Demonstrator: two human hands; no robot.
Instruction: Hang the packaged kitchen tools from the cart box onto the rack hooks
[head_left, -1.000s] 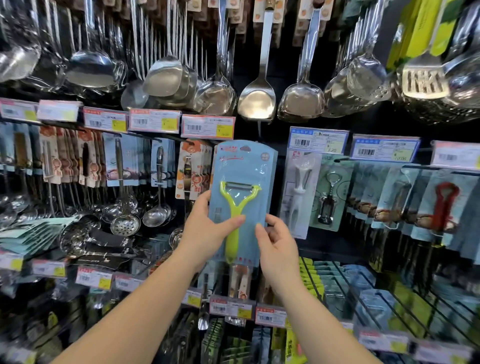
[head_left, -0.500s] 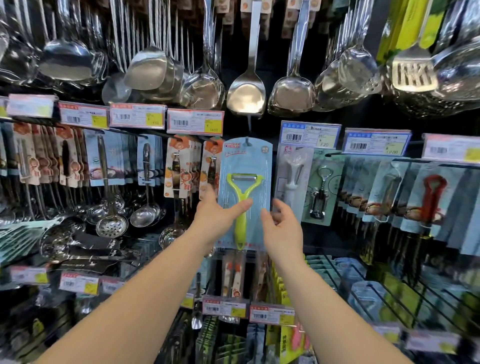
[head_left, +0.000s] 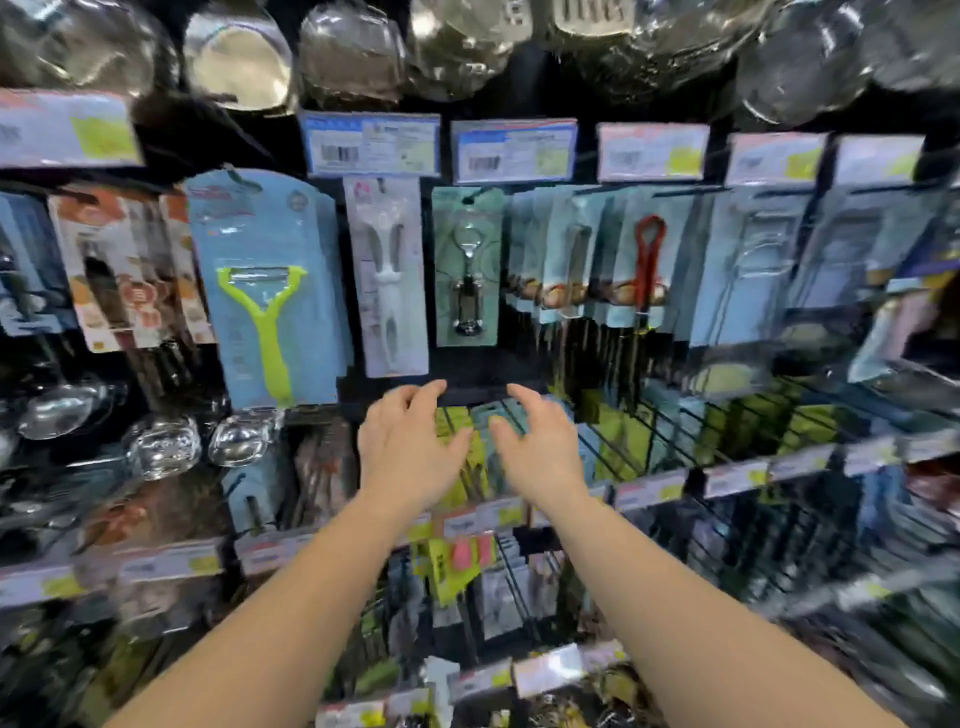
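Head view:
Peeler pack (head_left: 270, 291): it is hung on a rack hook at the far left, beside a white tool pack (head_left: 387, 275).
Hands: nothing is held. The left hand (head_left: 410, 452) and right hand (head_left: 540, 452) are kept loose, near each other, below the pack.
Risk: the pack could be knocked off if it is bumped.
Direction: the green peeler is stood up tall, blade up, handle down.

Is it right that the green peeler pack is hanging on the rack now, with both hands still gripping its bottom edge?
Not quite. The head view shows the green peeler pack hanging on the rack, but neither hand grips it: the left hand and the right hand are open, empty, and lower and to the right of the pack.
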